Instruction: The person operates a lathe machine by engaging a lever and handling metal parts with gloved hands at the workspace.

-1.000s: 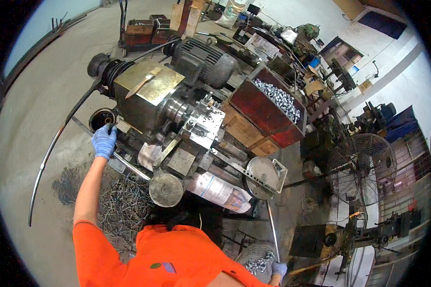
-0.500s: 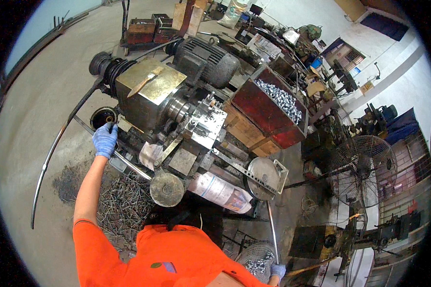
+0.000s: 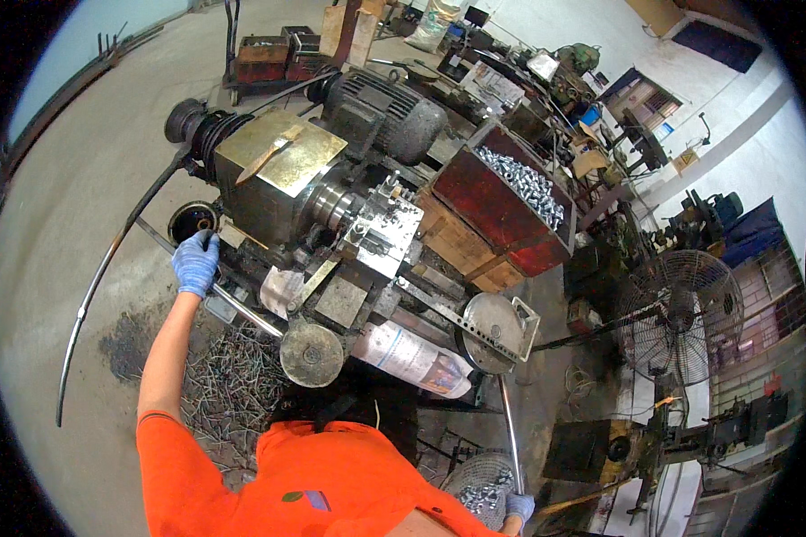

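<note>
The left hand (image 3: pixel 195 262), in a blue knit glove, is clamping a round silver metal bar (image 3: pixel 251 313) at nine o'clock, just beside a dark, round, cup-shaped part (image 3: pixel 183 229). Well apart, at five o'clock, the blue-gloved right hand (image 3: pixel 518 508) is gripping a long, straight silver rod (image 3: pixel 510 425), which is rising toward twelve. A dark-red box (image 3: pixel 484 199) is holding small shiny metal pieces (image 3: pixel 524 186) at two o'clock.

- Left arm (image 3: pixel 163 353): bare under an orange sleeve (image 3: pixel 175 461), stretched up the left of the frame.
- Left hand (image 3: pixel 194 263): blue-gloved, back showing; its grip is hard to see.
- Right hand (image 3: pixel 518 507): blue-gloved, curled closed, low at the bottom edge, right of the middle.
</note>
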A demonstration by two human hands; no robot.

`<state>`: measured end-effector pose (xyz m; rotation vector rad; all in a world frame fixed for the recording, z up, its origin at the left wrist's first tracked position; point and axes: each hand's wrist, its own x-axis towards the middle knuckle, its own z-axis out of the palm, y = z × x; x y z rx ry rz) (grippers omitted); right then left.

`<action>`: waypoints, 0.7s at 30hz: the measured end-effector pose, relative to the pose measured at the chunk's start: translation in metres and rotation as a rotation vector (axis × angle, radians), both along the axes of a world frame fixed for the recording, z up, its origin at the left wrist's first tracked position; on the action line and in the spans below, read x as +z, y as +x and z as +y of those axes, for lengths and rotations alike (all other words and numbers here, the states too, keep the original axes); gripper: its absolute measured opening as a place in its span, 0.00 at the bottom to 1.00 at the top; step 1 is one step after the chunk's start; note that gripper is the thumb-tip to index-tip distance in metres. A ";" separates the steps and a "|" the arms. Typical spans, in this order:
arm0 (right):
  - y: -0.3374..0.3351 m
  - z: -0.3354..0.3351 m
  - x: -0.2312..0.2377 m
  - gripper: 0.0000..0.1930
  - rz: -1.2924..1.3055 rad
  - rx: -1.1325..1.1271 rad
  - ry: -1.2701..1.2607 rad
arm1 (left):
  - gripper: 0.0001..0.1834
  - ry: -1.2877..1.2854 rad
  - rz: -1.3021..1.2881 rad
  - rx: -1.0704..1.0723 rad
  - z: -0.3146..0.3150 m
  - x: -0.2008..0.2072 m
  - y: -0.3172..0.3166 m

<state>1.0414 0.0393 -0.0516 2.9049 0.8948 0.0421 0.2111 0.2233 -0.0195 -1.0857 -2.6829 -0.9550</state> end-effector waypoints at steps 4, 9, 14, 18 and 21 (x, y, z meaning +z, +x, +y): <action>-0.008 0.000 0.006 0.19 0.019 -0.004 0.000 | 0.18 0.009 0.006 -0.001 0.002 -0.001 0.000; -0.027 -0.002 0.018 0.21 0.060 0.019 0.084 | 0.15 0.039 0.013 -0.013 -0.001 0.000 0.001; -0.028 -0.002 0.019 0.22 0.043 0.007 0.005 | 0.16 0.037 0.048 -0.007 0.000 0.000 0.001; -0.028 -0.001 0.016 0.23 0.045 0.000 0.035 | 0.16 0.033 0.016 -0.010 -0.003 0.003 0.001; -0.001 -0.011 -0.004 0.24 0.147 0.114 0.166 | 0.16 0.036 0.054 0.003 -0.002 0.005 0.004</action>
